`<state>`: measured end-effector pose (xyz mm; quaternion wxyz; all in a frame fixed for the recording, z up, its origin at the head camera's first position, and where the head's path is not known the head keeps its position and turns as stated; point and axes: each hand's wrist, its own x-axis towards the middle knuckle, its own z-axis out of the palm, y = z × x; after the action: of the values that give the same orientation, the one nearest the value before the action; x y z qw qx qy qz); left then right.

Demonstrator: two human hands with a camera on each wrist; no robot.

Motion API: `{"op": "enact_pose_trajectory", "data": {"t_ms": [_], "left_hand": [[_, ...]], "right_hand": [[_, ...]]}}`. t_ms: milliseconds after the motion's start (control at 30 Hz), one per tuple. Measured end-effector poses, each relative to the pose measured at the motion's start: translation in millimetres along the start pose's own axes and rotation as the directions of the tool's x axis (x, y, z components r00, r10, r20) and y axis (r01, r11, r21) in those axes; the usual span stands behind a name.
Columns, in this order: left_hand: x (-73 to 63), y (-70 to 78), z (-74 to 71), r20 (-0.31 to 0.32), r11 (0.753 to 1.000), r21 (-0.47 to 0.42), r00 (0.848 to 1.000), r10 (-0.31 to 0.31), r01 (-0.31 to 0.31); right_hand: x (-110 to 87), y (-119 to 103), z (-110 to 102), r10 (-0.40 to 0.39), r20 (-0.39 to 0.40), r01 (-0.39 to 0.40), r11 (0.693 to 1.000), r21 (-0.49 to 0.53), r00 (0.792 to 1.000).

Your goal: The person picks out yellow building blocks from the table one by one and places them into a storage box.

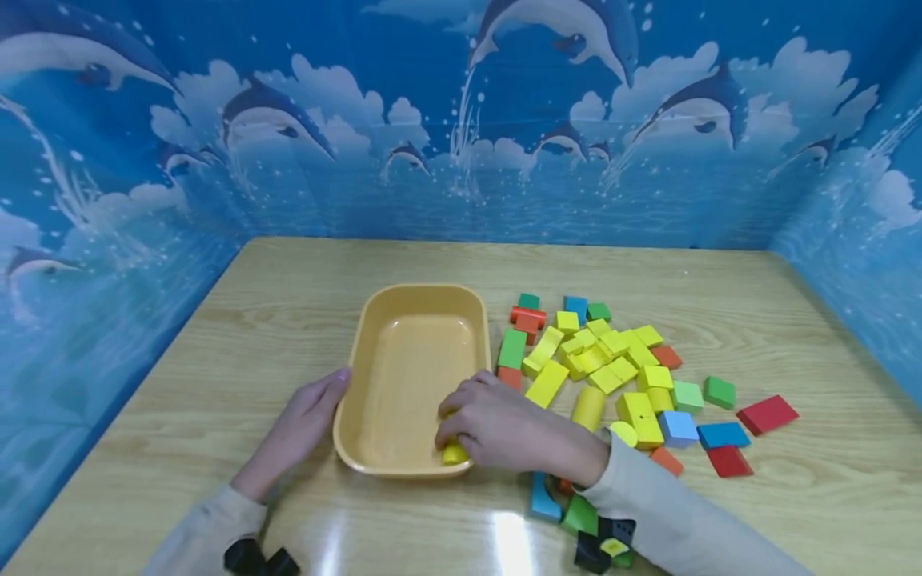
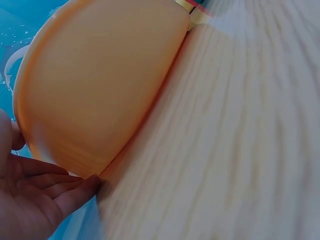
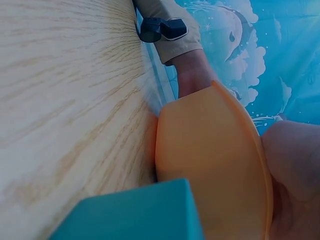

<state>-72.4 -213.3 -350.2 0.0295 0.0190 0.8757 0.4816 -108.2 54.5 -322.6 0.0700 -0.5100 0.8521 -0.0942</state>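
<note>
The step in hand looks like setting a block down inside the pale orange, rounded-rectangular tray, seemingly plastic, which lies flat on the pale wood-grain surface. The right hand reaches over the tray's right wall near its front corner, with its fingers curled and pinching a small yellow block, probably painted wood. Yellow shows both between the fingers and just below them, so whether this is one block or two I cannot tell.

The left hand rests at the tray's left side. In the left wrist view its fingers lie fairly straight and close together against the outer wall, tips near its foot; this seems to steady the tray.

To the right of the tray, a loose spread of yellow blocks lies on the surface, edged by a green rectangular block, a red cylinder and other coloured pieces. A blue arch-shaped block sits nearer the person.

The next move, as I judge it, calls for loosening the right fingers with the yellow block low in the corner, then lifting clear of the rim while the left hand braces the tray.
</note>
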Motion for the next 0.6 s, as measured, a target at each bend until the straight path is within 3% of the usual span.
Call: {"op": "enact_pose_trajectory", "data": {"t_ms": [300,600], "left_hand": [[0.5,1.8,0.4,-0.002,1.0,0.009,1.0,-0.004,0.004],[0.4,1.3,1.5,-0.011,1.0,0.022,1.0,0.004,-0.004]], "right_hand": [[-0.4,0.1,-0.6,0.011,-0.008,-0.011,1.0,0.012,1.0],[-1.0,0.4,-0.4,-0.032,0.006,0.032,0.999,-0.012,0.999]]}}
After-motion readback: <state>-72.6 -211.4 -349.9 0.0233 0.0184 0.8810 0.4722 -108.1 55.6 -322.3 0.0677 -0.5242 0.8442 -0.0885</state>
